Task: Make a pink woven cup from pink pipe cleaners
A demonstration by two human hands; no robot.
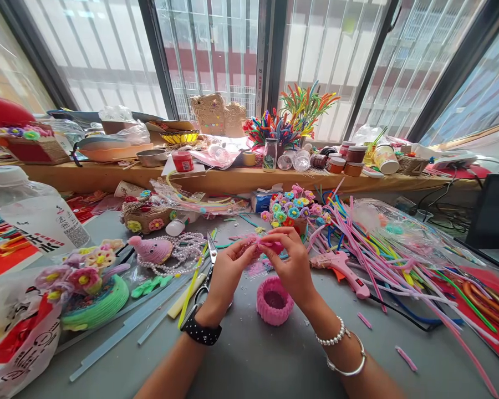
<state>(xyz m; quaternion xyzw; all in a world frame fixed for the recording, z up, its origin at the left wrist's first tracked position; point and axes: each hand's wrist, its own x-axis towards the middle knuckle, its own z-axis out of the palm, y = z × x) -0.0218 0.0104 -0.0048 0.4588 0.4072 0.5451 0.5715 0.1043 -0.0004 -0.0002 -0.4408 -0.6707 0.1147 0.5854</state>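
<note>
My left hand (227,271) and my right hand (289,263) meet over the middle of the grey table (253,360), fingers pinched together on a small fuzzy pink piece (261,245). Just below the hands sits a small round pink pipe-cleaner basket (274,301). Scissors (208,266) lie to the left of my left hand. A pink glue gun (343,269) lies to the right of my right hand, its black cord running off right.
A heap of coloured pipe cleaners (382,260) covers the right. Glue sticks (149,318), a pearl string (178,252), a green flower basket (91,288) and a plastic bottle (33,213) lie left. A cluttered wooden shelf (233,180) runs under the windows.
</note>
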